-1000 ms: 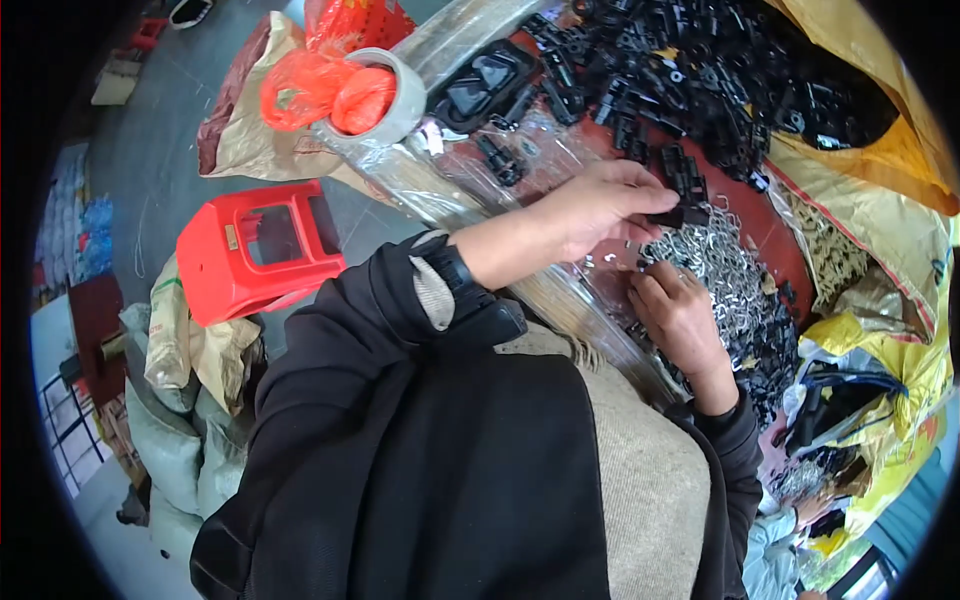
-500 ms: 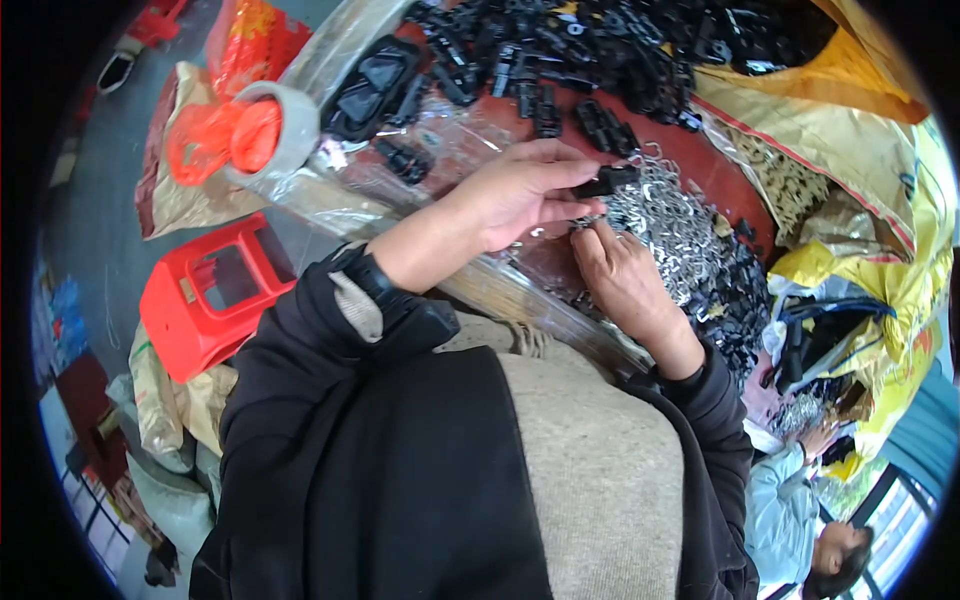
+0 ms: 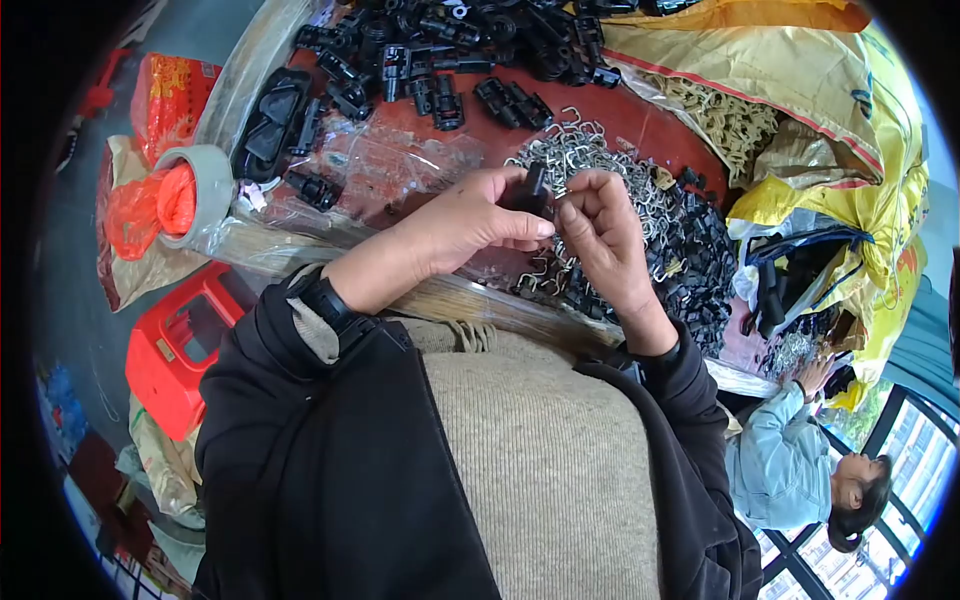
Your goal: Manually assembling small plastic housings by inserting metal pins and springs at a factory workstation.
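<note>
Holding black part (image 3: 534,186), left fingers (image 3: 520,226) around, right (image 3: 588,234) curled

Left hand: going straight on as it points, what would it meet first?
Probably the right hand, just beyond the black part in the left hand, though depth is unclear.

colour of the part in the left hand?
Black. The part in the left hand shows best in the head view.
</note>
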Demonstrator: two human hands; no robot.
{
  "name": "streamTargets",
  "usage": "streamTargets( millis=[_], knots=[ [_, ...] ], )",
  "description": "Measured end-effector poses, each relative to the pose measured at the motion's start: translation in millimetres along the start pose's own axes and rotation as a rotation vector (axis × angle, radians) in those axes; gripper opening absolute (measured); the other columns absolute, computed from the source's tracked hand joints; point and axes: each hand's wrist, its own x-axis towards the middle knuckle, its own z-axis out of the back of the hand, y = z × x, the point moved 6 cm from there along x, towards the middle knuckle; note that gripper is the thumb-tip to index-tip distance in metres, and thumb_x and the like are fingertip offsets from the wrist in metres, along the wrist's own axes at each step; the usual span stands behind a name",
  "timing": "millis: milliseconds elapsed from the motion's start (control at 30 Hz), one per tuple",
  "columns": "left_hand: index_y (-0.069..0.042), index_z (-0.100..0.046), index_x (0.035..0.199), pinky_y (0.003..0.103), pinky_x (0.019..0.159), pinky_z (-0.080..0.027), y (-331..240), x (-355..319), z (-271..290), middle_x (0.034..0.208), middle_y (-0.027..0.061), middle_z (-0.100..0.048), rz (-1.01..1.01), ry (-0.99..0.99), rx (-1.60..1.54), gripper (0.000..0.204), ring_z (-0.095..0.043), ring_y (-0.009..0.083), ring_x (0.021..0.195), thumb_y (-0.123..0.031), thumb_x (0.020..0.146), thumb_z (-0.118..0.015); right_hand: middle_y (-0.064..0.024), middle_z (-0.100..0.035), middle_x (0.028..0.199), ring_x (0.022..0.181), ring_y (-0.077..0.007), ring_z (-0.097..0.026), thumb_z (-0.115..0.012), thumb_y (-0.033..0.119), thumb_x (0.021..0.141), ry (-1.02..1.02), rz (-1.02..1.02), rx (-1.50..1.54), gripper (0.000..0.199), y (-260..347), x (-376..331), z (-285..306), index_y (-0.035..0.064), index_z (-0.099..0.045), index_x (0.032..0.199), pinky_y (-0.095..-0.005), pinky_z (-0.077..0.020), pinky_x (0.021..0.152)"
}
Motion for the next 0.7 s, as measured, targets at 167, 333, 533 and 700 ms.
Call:
streamTargets(
  millis=[167, 333, 533, 700],
  knots=[
    [-0.003, -0.053, 0.086, 0.018, 0.059, -0.042, -5, 3, 3, 0.073, -0.0006, -0.053, -0.108, 0.021, 0.270, 0.018, -0.050, 0.0063, 0.064, -0.010, 0.072, -0.061, -0.0004, -0.047, 0.069, 0.051, -0.0027, -0.037, -0.045, 0.008, 0.084, -0.004, -0.064, -0.028, 0.020, -4, 0, -3, 0.0030, -0.036, 0.102, -0.0150, -0.0291, 0.044],
    [-0.002, -0.053, 0.084, 0.018, 0.055, -0.038, -14, 4, 2, 0.068, -0.0020, -0.051, -0.319, 0.009, 0.594, 0.015, -0.047, 0.0048, 0.061, -0.010, 0.073, -0.060, -0.0013, -0.049, 0.069, 0.052, -0.0033, -0.039, -0.043, 0.010, 0.086, 0.005, -0.190, 0.158, 0.019, -10, -1, -5, 0.0028, -0.037, 0.102, -0.0151, -0.0302, 0.044],
    [-0.001, -0.052, 0.082, 0.019, 0.055, -0.039, -14, 10, 5, 0.067, -0.0006, -0.051, -0.320, 0.042, 0.499, 0.014, -0.047, 0.0051, 0.061, -0.013, 0.076, -0.058, -0.0031, -0.051, 0.072, 0.055, -0.0050, -0.044, -0.042, 0.011, 0.086, 0.010, -0.147, 0.197, 0.017, -12, 1, -5, 0.0021, -0.038, 0.100, -0.0155, -0.0353, 0.048],
    [-0.003, -0.052, 0.083, 0.019, 0.054, -0.039, -11, 9, 5, 0.067, -0.0003, -0.051, -0.167, 0.033, 0.248, 0.014, -0.047, 0.0059, 0.059, -0.015, 0.078, -0.056, -0.0043, -0.053, 0.072, 0.057, -0.0070, -0.048, -0.044, 0.010, 0.085, 0.018, -0.095, 0.148, 0.012, -7, 1, -3, 0.0012, -0.042, 0.094, -0.0172, -0.0400, 0.052]
  ],
)
